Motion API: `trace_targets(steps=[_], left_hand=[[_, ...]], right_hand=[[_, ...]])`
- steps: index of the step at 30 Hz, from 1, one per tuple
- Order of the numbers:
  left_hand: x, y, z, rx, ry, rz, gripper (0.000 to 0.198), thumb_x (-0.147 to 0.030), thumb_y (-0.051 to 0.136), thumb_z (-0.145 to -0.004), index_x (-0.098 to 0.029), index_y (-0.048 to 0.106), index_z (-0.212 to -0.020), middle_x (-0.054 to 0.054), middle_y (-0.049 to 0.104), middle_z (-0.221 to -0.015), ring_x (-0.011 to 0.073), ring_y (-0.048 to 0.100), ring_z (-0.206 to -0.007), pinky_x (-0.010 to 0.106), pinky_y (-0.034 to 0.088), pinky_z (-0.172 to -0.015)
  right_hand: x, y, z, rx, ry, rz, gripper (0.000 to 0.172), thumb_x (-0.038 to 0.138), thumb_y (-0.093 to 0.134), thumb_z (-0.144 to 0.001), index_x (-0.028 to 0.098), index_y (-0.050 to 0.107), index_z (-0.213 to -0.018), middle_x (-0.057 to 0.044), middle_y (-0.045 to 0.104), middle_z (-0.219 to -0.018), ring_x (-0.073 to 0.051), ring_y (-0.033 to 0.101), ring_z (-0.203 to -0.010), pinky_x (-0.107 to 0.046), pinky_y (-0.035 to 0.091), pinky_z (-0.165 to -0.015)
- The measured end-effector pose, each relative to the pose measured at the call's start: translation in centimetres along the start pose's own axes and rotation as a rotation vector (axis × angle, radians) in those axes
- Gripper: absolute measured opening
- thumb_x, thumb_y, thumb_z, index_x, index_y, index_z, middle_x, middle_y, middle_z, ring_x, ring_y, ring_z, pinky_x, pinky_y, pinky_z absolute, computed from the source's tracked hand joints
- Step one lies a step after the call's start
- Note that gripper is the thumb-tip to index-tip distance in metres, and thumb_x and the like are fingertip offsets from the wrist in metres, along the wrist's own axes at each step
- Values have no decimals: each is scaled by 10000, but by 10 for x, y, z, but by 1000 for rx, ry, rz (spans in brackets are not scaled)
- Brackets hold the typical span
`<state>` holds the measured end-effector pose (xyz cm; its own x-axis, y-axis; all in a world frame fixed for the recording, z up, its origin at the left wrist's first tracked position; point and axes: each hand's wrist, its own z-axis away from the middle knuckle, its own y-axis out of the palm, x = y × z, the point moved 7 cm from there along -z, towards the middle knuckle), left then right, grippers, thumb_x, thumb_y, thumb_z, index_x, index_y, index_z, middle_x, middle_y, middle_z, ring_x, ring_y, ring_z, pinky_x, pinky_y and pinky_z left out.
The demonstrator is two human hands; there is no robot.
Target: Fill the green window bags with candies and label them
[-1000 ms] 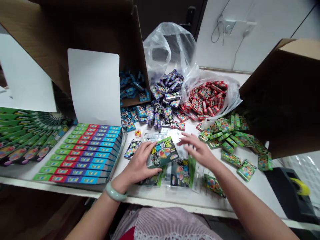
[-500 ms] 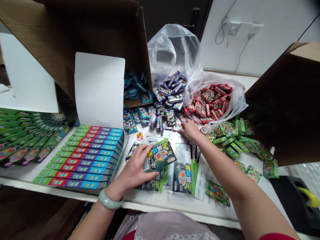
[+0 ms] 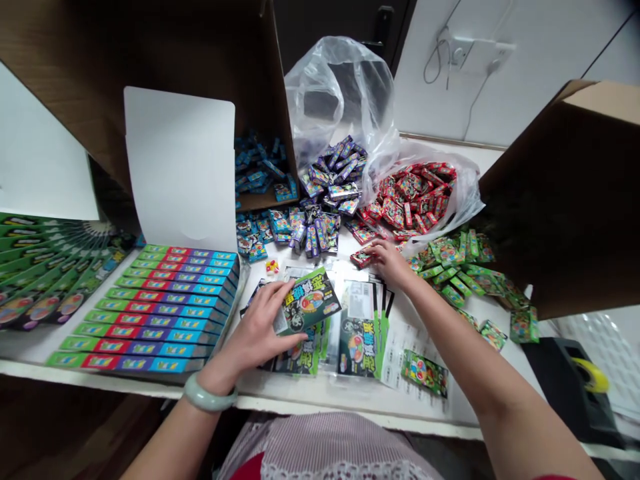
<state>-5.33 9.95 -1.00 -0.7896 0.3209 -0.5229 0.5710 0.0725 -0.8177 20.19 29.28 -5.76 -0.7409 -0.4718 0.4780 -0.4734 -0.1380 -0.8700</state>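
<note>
At the white desk point(image 3: 345, 400), the left hand point(image 3: 253, 331) pinches a green-and-black card sachet point(image 3: 309, 301), the right hand's point(image 3: 393, 262) spread fingers lie by a red foil packet point(image 3: 361, 257), long striped boxes point(image 3: 155, 310) stand filled, and loose multicoloured packets point(image 3: 320, 230) remain heaped.

- The right hand point(image 3: 390, 261) is reaching forward, leaving the clear plastic sleeves point(image 3: 363, 300) behind it, with its fingers spreading less and settling on a small red packet point(image 3: 361, 257) just ahead.
- The right forearm point(image 3: 450, 327) is stretching out further, drawing away from the loose green packet point(image 3: 424, 373), which is now well behind the hand.
- The left hand point(image 3: 255, 327) is raising a green-and-black packet point(image 3: 309, 301), tilting it up between thumb and fingers, clear of the packets below.
</note>
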Motion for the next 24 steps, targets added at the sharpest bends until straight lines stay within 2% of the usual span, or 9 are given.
trace_targets(steps=[3, 6, 9, 11, 13, 15, 17, 20, 24], left_hand=[[-1, 0, -2, -8, 3, -2, 922, -411, 744, -745, -321, 202, -1486, 109, 405, -1359, 344, 429, -1269, 549, 388, -1077], [-3, 1, -3, -13, 5, 2, 915, -417, 742, -743, -321, 213, -1484, 106, 421, -1352, 346, 436, -1263, 554, 395, -1069], [-7, 4, -6, -2, 26, 12, 926, -410, 750, -735, -319, 211, -1482, 109, 426, -1336, 345, 439, -1253, 563, 398, -1062], [-10, 5, -8, 7, 38, 15, 937, -400, 760, -728, -316, 208, -1480, 112, 422, -1331, 344, 436, -1252, 564, 397, -1062], [-10, 3, -7, 7, 34, 7, 941, -385, 766, -725, -308, 210, -1481, 116, 414, -1337, 341, 432, -1256, 556, 399, -1063], [-7, -1, -5, -6, 13, -7, 940, -376, 768, -724, -288, 220, -1483, 122, 409, -1344, 338, 428, -1264, 542, 400, -1069], [-3, -4, -2, -19, -9, -12, 939, -375, 771, -719, -265, 235, -1483, 128, 411, -1348, 338, 423, -1269, 535, 395, -1077], [3, -1, 0, -4, 6, 26, 961, -398, 783, -695, -248, 252, -1481, 132, 419, -1351, 340, 418, -1273, 537, 386, -1082], [4, 8, -5, 25, 81, 109, 993, -452, 799, -654, -249, 280, -1476, 128, 417, -1373, 339, 403, -1285, 534, 367, -1096]], right_hand=[[-9, -4, 11, -40, 47, -5, 383, 59, 447, -806, 186, 667, -1092, -107, 573, -1252, -235, 524, -1196, -415, 417, -1013], [-7, -3, 11, -74, 131, 15, 367, 244, 509, -863, 162, 588, -1212, -139, 595, -1222, -273, 524, -1188, -441, 404, -1014], [4, 5, 5, -87, 229, 51, 595, 495, 657, -756, 131, 563, -1217, -181, 619, -1160, -346, 539, -1131, -493, 412, -970], [13, 6, 2, -99, 273, 68, 622, 520, 683, -719, 113, 583, -1179, -206, 626, -1125, -374, 549, -1098, -526, 413, -948], [23, -2, 6, -122, 271, 68, 577, 466, 670, -742, 121, 576, -1195, -207, 609, -1175, -367, 532, -1137, -521, 401, -973], [42, -20, 16, -167, 139, 7, 563, 412, 656, -769, 167, 537, -1262, -170, 570, -1276, -333, 481, -1227, -504, 364, -1036], [71, -43, 33, -183, -120, -118, 597, 401, 661, -783, 233, 487, -1328, -122, 523, -1358, -305, 423, -1304, -515, 309, -1093], [107, -62, 60, 56, -381, -195, 638, 413, 673, -796, 319, 444, -1385, -87, 400, -1465, -307, 373, -1353, -516, 330, -1098], [125, -68, 80, 310, -488, -105, 608, 425, 648, -817, 374, 445, -1387, -76, 419, -1437, -318, 446, -1301, -514, 437, -1033]])
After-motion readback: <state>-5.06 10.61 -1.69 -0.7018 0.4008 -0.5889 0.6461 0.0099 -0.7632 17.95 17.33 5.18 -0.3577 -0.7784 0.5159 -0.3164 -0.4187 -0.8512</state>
